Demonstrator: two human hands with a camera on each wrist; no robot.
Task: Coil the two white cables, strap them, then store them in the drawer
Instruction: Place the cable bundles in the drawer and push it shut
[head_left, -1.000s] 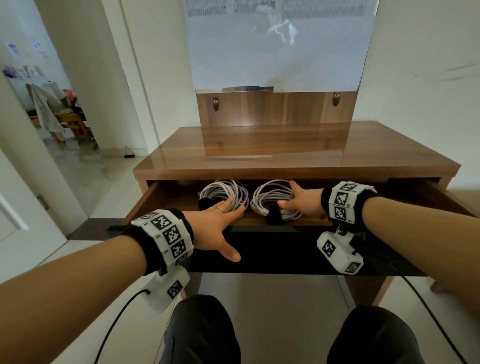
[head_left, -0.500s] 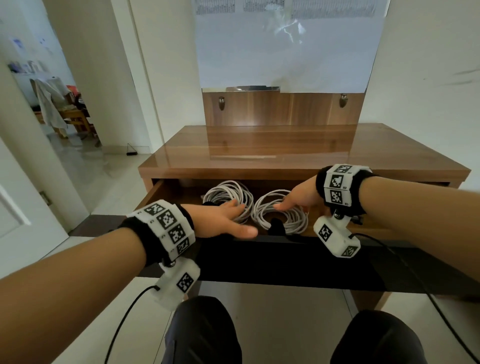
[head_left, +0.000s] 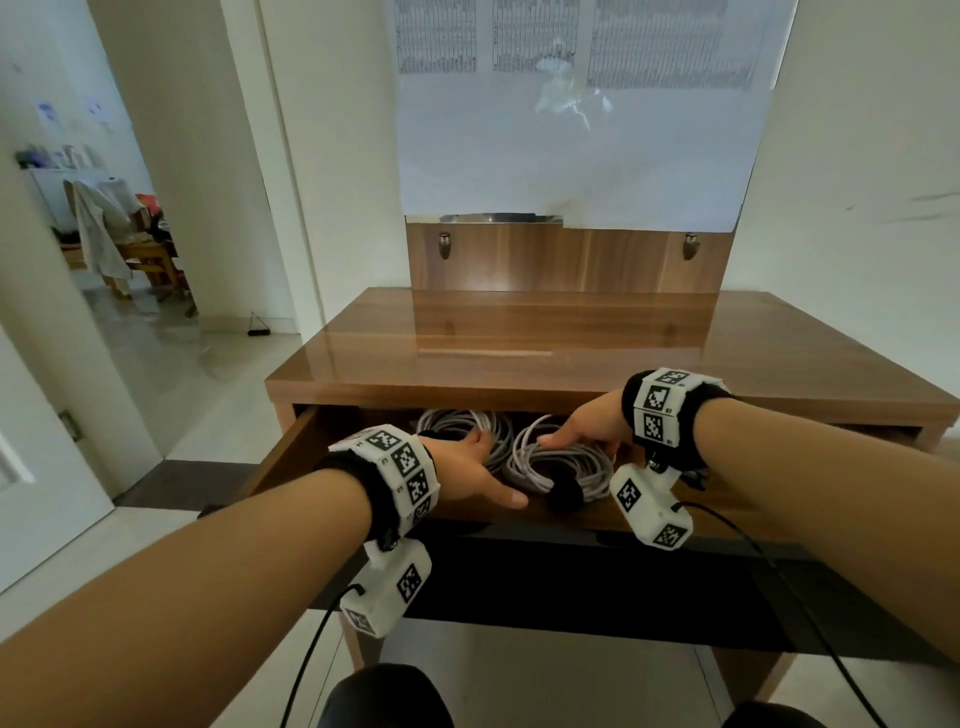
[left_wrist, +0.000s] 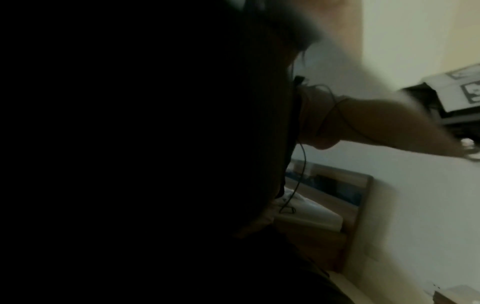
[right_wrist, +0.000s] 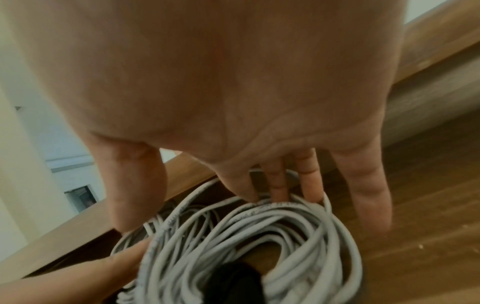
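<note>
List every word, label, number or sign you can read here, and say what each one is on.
None can be read.
Sheets on the wall above the desk: rows of print, too small and blurred.
Cable under the right hand: print on its jacket, blurred.
Wristbands and wrist cameras: black-and-white square markers, with no letters.
Papers on the far left wall: too small.

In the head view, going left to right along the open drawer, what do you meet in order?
Drawer's left wall → left hand → left cable coil → right cable coil with its black strap → right hand.
</note>
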